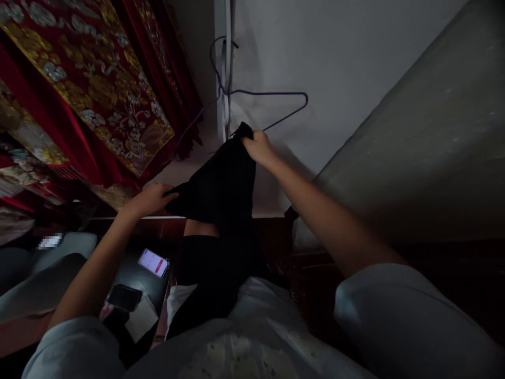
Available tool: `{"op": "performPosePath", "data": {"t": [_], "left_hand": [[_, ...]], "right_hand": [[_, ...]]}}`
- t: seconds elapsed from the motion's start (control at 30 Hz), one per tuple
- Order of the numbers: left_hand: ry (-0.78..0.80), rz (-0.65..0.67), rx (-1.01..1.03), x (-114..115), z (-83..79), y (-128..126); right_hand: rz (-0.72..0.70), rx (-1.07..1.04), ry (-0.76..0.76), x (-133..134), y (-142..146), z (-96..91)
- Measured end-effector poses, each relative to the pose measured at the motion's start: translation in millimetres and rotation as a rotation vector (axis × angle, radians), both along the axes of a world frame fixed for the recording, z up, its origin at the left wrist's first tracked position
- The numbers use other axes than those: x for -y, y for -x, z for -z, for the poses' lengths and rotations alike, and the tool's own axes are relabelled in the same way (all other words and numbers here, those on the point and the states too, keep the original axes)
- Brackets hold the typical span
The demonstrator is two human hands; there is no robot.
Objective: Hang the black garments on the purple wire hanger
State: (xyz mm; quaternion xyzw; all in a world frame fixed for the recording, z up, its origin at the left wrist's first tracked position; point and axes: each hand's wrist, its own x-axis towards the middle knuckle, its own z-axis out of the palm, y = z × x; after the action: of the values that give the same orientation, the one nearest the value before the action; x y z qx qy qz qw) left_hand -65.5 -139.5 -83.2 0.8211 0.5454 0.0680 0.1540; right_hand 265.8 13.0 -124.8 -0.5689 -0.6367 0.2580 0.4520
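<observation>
The left hand point(153, 199) pinches one edge of a black garment point(226, 184) while the right hand point(258, 147) grips its upper corner, stretching the cloth between them just below the neck of a purple hanger point(272, 93). Patterned red fabric point(118, 84) hangs at upper left, and a lit phone point(153, 263) lies near the left forearm

Nothing legible, even on the phone screen point(153, 262).
</observation>
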Motion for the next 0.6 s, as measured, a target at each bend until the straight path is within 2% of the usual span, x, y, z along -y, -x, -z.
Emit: {"op": "performPosePath", "data": {"t": [0.1,0.17,0.33,0.47,0.6], "left_hand": [[-0.005,-0.063,-0.049,-20,8.9,8],[-0.075,-0.038,0.008,-34,6.4,6],[-0.436,0.082,0.348,-71,-20.8,-28],[-0.555,0.066,0.529,-98,-43.1,-57],[-0.509,0.065,0.432,-118,-56.7,-56]], "right_hand": [[-0.049,0.1,-0.082,21,-23,-16.0],[-0.079,0.126,-0.112,34,-32,-26.0],[-0.123,0.089,-0.09,50,-26,-35.7],[-0.206,0.037,-0.068,46,-23,-26.6],[-0.012,-0.067,-0.351,23,-55,-23.0]]}}
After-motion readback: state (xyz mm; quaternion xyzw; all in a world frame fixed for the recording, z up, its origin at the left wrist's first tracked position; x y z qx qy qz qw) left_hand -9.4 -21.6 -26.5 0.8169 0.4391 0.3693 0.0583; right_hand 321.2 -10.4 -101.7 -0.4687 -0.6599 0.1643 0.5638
